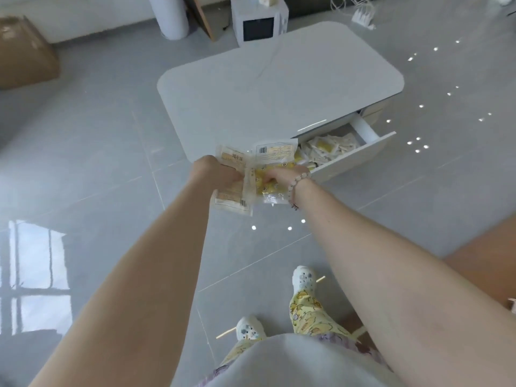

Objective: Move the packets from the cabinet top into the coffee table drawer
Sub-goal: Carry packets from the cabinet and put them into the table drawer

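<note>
Both my arms reach forward over the grey floor. My left hand (216, 174) is closed on a bunch of cream and yellow packets (231, 199). My right hand (282, 177), with a bead bracelet at the wrist, grips more clear and yellow packets (275, 156). Both bunches hang in the air just left of the open drawer (354, 157) of the white coffee table (279, 88). Several packets (332, 148) lie inside the drawer.
A cardboard box (25, 54) stands at far left. Behind the table are a white cylinder (170, 15) and a small white appliance (259, 23). A brown cabinet corner (485, 263) shows at right. My feet in white clogs (303, 280) stand on glossy tiles.
</note>
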